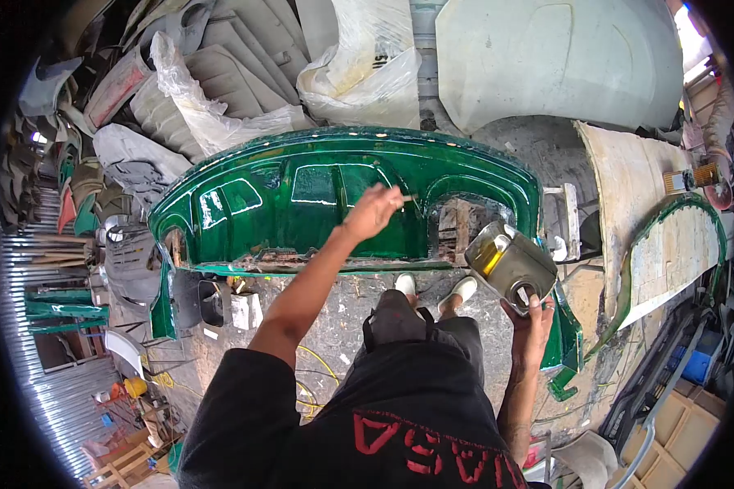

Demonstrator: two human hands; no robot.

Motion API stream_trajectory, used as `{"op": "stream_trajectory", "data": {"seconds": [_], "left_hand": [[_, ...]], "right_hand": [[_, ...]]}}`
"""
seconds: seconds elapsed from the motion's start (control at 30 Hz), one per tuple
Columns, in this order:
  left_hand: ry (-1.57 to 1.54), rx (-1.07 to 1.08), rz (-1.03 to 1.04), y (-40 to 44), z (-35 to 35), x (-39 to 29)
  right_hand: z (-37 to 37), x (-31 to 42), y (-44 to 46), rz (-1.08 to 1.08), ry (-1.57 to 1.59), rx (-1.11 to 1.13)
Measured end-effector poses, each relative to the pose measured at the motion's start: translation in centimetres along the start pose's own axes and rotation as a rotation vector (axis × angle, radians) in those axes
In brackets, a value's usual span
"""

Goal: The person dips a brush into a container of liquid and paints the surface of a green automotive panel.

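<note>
Tilt the cut-open container [497,265] little, gripped at its necked end by the right hand [535,316], beside the glossy green shell [314,228]; guide lightly the slim object [409,197], too small to identify, pinched by the left hand [373,213] above the shell.

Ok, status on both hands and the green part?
Left hand grips small tool, over green part. Right hand holds open container, yellowish liquid inside. Nothing visibly blocking left hand.

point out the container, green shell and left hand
container [523,262], head view, grey wall
green shell [314,218], head view, glossy green face
left hand [373,213], head view, back of hand
</note>
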State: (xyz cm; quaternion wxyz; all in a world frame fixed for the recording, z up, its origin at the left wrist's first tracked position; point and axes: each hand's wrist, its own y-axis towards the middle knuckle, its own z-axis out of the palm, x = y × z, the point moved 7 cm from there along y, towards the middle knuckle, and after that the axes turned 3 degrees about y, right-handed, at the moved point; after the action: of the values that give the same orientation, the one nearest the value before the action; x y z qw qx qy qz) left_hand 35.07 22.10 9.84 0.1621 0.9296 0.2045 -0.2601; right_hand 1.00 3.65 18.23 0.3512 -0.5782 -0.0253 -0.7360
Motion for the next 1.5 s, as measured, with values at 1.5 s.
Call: {"op": "stream_trajectory", "data": {"seconds": [1.5], "left_hand": [[-0.05,-0.407,-0.128,10.9,10.5,-16.0]], "right_hand": [[-11.6,2.9,-2.0,0.004,0.088,-0.189]]}}
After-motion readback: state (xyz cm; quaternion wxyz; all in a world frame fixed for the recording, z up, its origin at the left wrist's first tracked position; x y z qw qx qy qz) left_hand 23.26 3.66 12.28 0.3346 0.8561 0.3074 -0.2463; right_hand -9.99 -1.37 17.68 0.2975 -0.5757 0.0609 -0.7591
